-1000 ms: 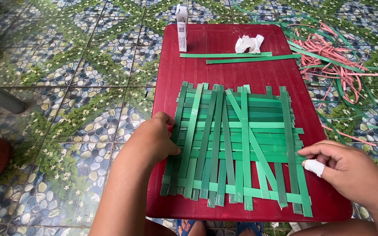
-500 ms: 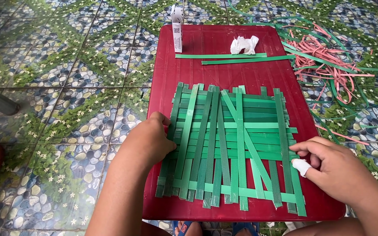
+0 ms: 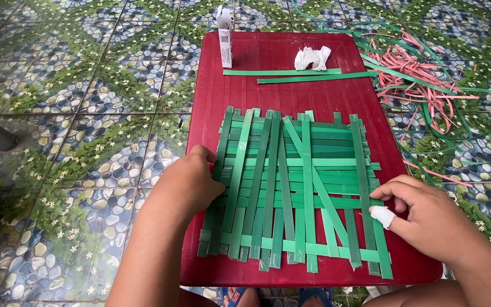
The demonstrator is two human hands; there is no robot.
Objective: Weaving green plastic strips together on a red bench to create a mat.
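Head view, loosely woven green strap mat [image 3: 296, 187], hands pressing edges

My view nudged slightly vs 1 s ago, right hand [image 3: 427, 219] crept in from the mat's outer edge, fingertips now touching the rightmost strips of the green woven mat [image 3: 296, 187], left hand [image 3: 191, 185] eased a bit lower along left edge, thumb tucked closer.

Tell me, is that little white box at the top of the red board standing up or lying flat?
Standing upright. The white box rests on its narrow end at the red board far corner, taller than wide.
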